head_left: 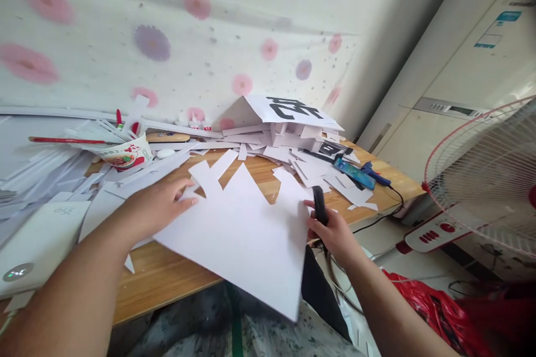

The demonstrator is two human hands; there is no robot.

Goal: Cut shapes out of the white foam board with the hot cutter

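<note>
A large white board (247, 234) with notches cut in its far edge lies tilted over the table's front edge. At its left side is my left hand (157, 206), thumb and fingers apart, touching or just over the board. My right hand (329, 228) is closed round a black-handled tool (320, 205) at the board's right edge; the tool's blade cannot be made out. White offcuts (224, 164) lie just beyond the board.
A paper bowl (129, 153) with strips and a red pencil stands left, near a white device (42, 240). Behind are a paper model (293, 114), a phone (355, 173) and a blue glue gun (376, 174). A fan (494, 167) stands right of the table (167, 279).
</note>
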